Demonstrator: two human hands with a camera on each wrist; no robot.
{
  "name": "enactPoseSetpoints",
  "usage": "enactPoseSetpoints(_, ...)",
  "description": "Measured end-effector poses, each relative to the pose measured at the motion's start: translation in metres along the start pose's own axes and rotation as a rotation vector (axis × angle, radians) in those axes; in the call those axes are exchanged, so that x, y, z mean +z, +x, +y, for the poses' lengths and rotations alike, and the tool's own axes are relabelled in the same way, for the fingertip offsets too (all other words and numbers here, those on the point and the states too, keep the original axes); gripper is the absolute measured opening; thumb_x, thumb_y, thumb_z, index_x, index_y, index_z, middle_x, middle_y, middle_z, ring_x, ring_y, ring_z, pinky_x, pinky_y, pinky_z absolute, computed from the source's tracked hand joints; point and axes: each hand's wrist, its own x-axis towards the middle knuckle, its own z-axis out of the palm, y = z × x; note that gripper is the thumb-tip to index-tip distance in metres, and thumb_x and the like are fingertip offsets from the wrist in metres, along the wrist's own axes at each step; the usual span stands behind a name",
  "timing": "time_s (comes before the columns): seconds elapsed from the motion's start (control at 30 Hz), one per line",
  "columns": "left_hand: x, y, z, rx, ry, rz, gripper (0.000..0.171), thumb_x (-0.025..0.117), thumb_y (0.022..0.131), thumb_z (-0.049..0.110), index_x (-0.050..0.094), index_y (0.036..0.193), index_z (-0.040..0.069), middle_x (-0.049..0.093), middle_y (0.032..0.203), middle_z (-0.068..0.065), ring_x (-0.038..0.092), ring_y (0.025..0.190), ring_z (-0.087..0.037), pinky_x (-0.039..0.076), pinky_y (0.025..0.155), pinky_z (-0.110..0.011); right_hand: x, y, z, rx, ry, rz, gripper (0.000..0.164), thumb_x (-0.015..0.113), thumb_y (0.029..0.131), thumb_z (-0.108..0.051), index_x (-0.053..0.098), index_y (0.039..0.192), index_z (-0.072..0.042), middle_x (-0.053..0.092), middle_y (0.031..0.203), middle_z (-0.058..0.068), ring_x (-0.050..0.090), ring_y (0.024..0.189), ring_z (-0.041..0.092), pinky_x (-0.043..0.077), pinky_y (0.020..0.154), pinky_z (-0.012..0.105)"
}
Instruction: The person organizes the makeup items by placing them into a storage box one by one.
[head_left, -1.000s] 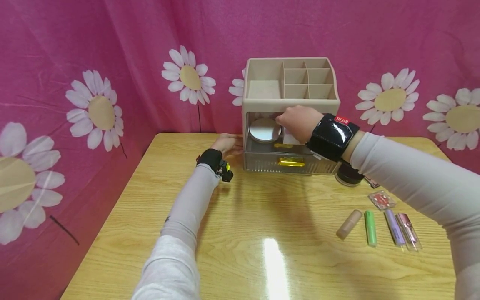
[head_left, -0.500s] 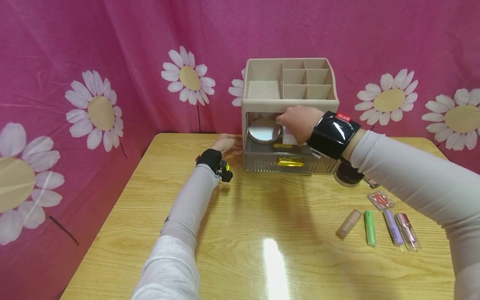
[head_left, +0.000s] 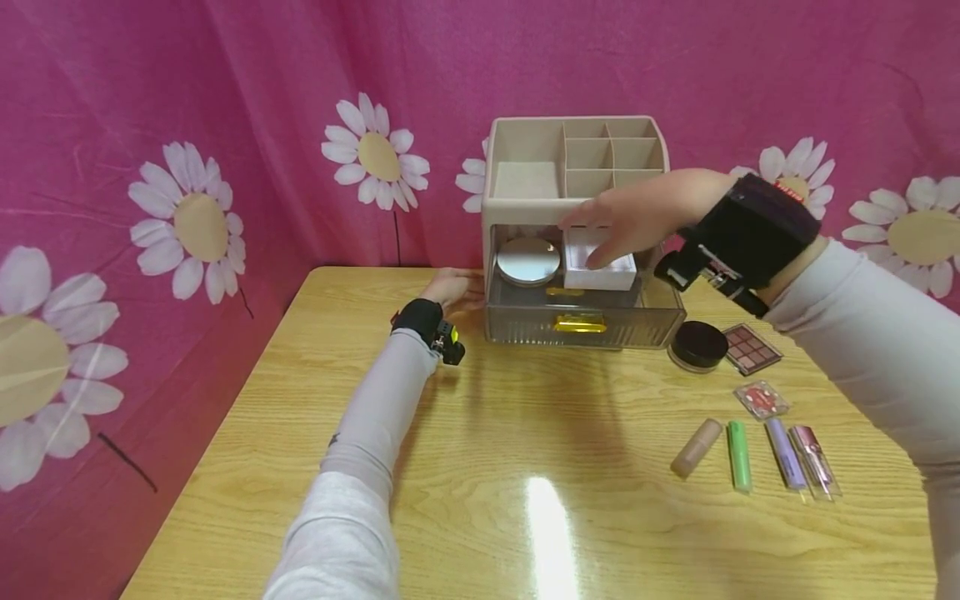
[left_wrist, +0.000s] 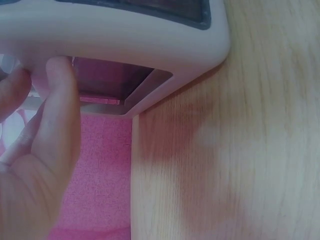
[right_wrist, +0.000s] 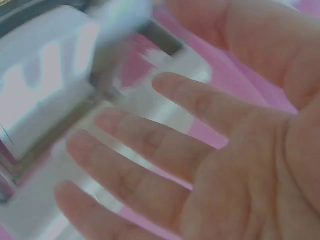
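Observation:
A beige cosmetics organizer (head_left: 517, 206) stands at the back of the table, its clear smoky drawer (head_left: 517, 327) with a gold handle (head_left: 581, 323) pulled out. A round, shiny-topped case (head_left: 528, 260) lies at the drawer's left, beside a white box (head_left: 611, 278). My right hand (head_left: 656, 208) hovers over the box, partly covering it. In the right wrist view its fingers are spread, holding nothing, and the white box (right_wrist: 45, 75) is blurred. My left hand (head_left: 452, 287) rests against the organizer's left side; the left wrist view shows fingertips (left_wrist: 60, 70) at the edge of a side opening.
Right of the organizer lie a round black-lidded jar (head_left: 697, 346), an eyeshadow palette (head_left: 752, 348) and a small red compact (head_left: 762, 400). Nearer are a beige tube (head_left: 697, 448), a green tube (head_left: 739, 457), a purple tube (head_left: 786, 454) and a pink-capped tube (head_left: 816, 462).
My right hand has let go of the white box and drawn back up and to the right, its fingers spreading. The box now shows in the drawer. My left hand has stayed in place.

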Motion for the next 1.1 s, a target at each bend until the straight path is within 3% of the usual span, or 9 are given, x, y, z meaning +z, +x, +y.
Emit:
enactPoseSetpoints(0.1, -0.004, 0.017, -0.009, 0.017, -0.001, 0.001, 0.035, 0.045, 0.092, -0.006, 0.05, 0.126, -0.003, 0.056, 0.117, -0.024, 0.058, 0.1, -0.028, 0.049, 0.09, -0.036, -0.007, -0.016, 0.015, -0.035, 0.067, 0.026, 0.068, 0.056, 0.091, -0.033, 0.024, 0.143, -0.002, 0.035, 0.137, 0.029, 0.041, 0.121, 0.041, 0.036, 0.099, 0.054)
enactPoseSetpoints(0.23, -0.011, 0.039, -0.021, 0.042, -0.014, -0.02, 0.032, 0.048, 0.09, -0.006, 0.055, 0.121, -0.002, 0.061, 0.107, -0.023, 0.061, 0.095, -0.029, 0.053, 0.084, -0.035, -0.007, -0.039, 0.042, -0.063, 0.165, 0.099, 0.062, 0.054, 0.093, -0.023, 0.023, 0.143, -0.003, 0.04, 0.133, 0.027, 0.049, 0.115, 0.039, 0.046, 0.09, 0.048)
enactPoseSetpoints(0.33, -0.011, 0.037, -0.02, 0.04, -0.011, -0.015, 0.033, 0.048, 0.09, -0.005, 0.055, 0.122, -0.002, 0.06, 0.109, -0.023, 0.06, 0.097, -0.029, 0.052, 0.085, -0.034, -0.002, -0.054, 0.061, -0.003, 0.183, 0.172, 0.063, 0.055, 0.093, -0.021, 0.022, 0.143, -0.002, 0.039, 0.134, 0.026, 0.046, 0.116, 0.041, 0.047, 0.088, 0.049)
enactPoseSetpoints(0.43, -0.006, 0.019, -0.011, 0.016, 0.007, 0.011, 0.035, 0.046, 0.091, -0.005, 0.051, 0.126, -0.002, 0.058, 0.115, -0.022, 0.059, 0.1, -0.027, 0.05, 0.089, -0.034, 0.01, -0.063, 0.08, 0.092, 0.199, 0.203, 0.068, 0.055, 0.092, -0.025, 0.018, 0.143, 0.001, 0.033, 0.136, 0.03, 0.04, 0.118, 0.047, 0.045, 0.088, 0.053)
enactPoseSetpoints(0.57, -0.002, -0.002, -0.001, 0.002, 0.002, 0.005, 0.038, 0.047, 0.091, -0.005, 0.048, 0.129, -0.003, 0.056, 0.12, -0.023, 0.058, 0.099, -0.026, 0.049, 0.091, -0.034, 0.037, -0.064, 0.108, 0.144, 0.228, 0.233, 0.068, 0.06, 0.089, -0.021, 0.023, 0.139, 0.005, 0.039, 0.129, 0.035, 0.045, 0.113, 0.049, 0.049, 0.084, 0.05)
enactPoseSetpoints(0.7, 0.0, -0.012, 0.004, 0.002, -0.002, -0.005, 0.039, 0.045, 0.091, -0.006, 0.046, 0.13, -0.004, 0.052, 0.124, -0.025, 0.056, 0.102, -0.028, 0.046, 0.094, -0.036, 0.071, -0.058, 0.133, 0.167, 0.265, 0.248, 0.067, 0.066, 0.084, -0.019, 0.03, 0.134, 0.008, 0.043, 0.125, 0.035, 0.047, 0.109, 0.049, 0.047, 0.084, 0.053)
enactPoseSetpoints(0.83, -0.001, -0.002, 0.0, 0.013, -0.005, -0.011, 0.039, 0.044, 0.091, -0.007, 0.046, 0.13, -0.004, 0.053, 0.123, -0.025, 0.057, 0.1, -0.028, 0.047, 0.093, -0.036, 0.105, -0.049, 0.149, 0.221, 0.348, 0.19, 0.072, 0.068, 0.083, -0.023, 0.028, 0.134, 0.009, 0.037, 0.126, 0.039, 0.039, 0.112, 0.053, 0.042, 0.086, 0.058)
enactPoseSetpoints(1.0, -0.004, 0.012, -0.008, 0.018, -0.001, 0.006, 0.038, 0.046, 0.09, -0.006, 0.049, 0.128, -0.003, 0.056, 0.119, -0.023, 0.059, 0.095, -0.026, 0.049, 0.09, -0.035, 0.143, -0.035, 0.161, 0.214, 0.387, 0.13, 0.075, 0.071, 0.08, -0.027, 0.03, 0.131, 0.01, 0.035, 0.125, 0.041, 0.034, 0.113, 0.057, 0.042, 0.084, 0.06)
enactPoseSetpoints(1.1, -0.003, 0.014, -0.009, 0.017, 0.007, 0.02, 0.037, 0.047, 0.09, -0.006, 0.051, 0.127, -0.002, 0.057, 0.117, -0.022, 0.059, 0.092, -0.024, 0.049, 0.089, -0.034, 0.163, -0.026, 0.164, 0.211, 0.395, 0.12, 0.078, 0.073, 0.077, -0.029, 0.031, 0.13, 0.009, 0.035, 0.123, 0.041, 0.035, 0.112, 0.057, 0.043, 0.082, 0.059)
